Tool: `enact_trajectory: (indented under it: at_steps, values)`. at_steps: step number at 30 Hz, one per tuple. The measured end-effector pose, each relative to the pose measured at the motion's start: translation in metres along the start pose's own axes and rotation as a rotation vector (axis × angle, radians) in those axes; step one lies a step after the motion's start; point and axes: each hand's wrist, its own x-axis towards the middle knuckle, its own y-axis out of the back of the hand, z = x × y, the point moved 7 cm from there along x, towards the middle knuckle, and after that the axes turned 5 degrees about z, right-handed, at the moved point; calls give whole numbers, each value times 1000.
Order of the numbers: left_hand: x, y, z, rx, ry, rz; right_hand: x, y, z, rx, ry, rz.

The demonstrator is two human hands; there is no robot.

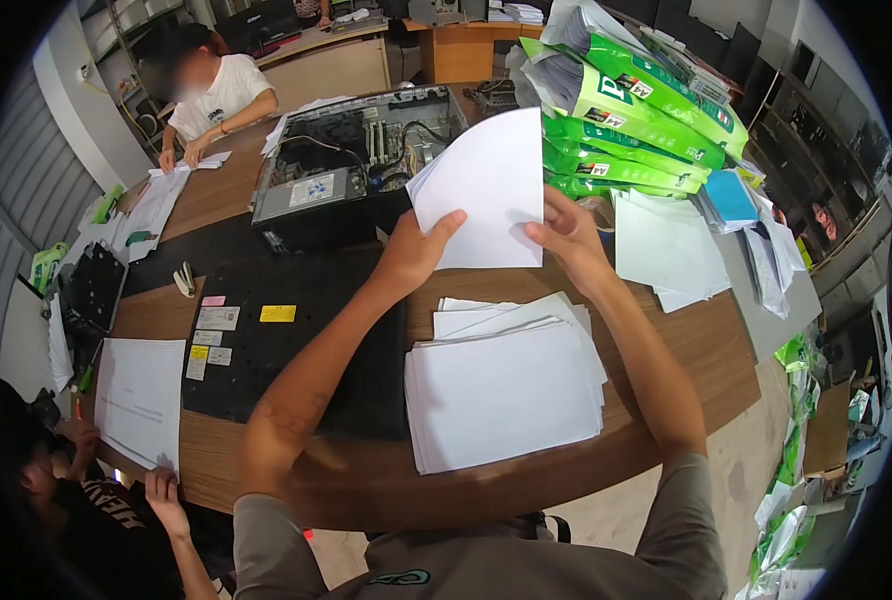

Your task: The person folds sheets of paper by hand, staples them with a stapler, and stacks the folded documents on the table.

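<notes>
From here, left hand [416, 252] and right hand [576, 240] are both pinching some paper [491, 185], fingers closed on it, messy stack [506, 400] nearby.

- Paper stack [506, 400] is lying on the table [366, 495], nr edge, directly before the person.
- Held sheets [491, 190] are sitting btwn L hand [421, 250] & R hand [574, 240], beyond stack.
- Panel [296, 375] is lying L of stack; stapler [184, 280] is resting just beside its far L corner.
- PC case [336, 215] is sitting behind panel.
- Loose sheets [666, 245] are lying R of R hand, w/ paper packs [656, 135] lying heaped behind.
- Printed page [141, 395] is lying L of panel, nr one co-worker [96, 515].
- Second co-worker [231, 95] is working at far L.
</notes>
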Motion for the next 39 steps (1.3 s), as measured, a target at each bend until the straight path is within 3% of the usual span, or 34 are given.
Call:
enact_trajectory:
  at_steps: [2, 4, 5, 8, 14, 24, 31, 33, 34, 36, 37, 39]
  values:
    - [-1, -10, 0, -131, -102, 30, 3, 0, 7, -103, -72, 11]
    - [1, -14, -9, -115, -84, -48, 5, 11, 34, -402, -177, 77]
    - [-1, -19, -15, -99, -59, -118, 4, 11, 39, -411, -121, 116]
    - [-11, -16, 2, -237, -51, -58, 3, 3, 34, -380, 18, 106]
    - [-12, -21, -24, -164, 25, -95, -3, 6, 55, -291, -4, 179]
    - [-12, -20, -14, -90, -79, -69, -4, 9, 51, -344, 8, 157]
    - [-10, -19, -22, 25, 6, -137, 2, 19, 50, -429, -111, 87]
    - [-10, -20, -2, -151, -231, -211, 5, 17, 36, -500, -132, 51]
    - [-10, -15, 6, -154, -233, -213, 4, 11, 21, -580, -92, 9]
    - [-16, -16, -10, -167, 272, -382, 6, 6, 3, -662, -52, -30]
    - [-15, -16, -6, -166, 272, -384, 8, 12, 0, -454, -101, 17]
    - [-10, 1, -8, -153, 349, -121, 13, 25, -14, -198, -142, 87]
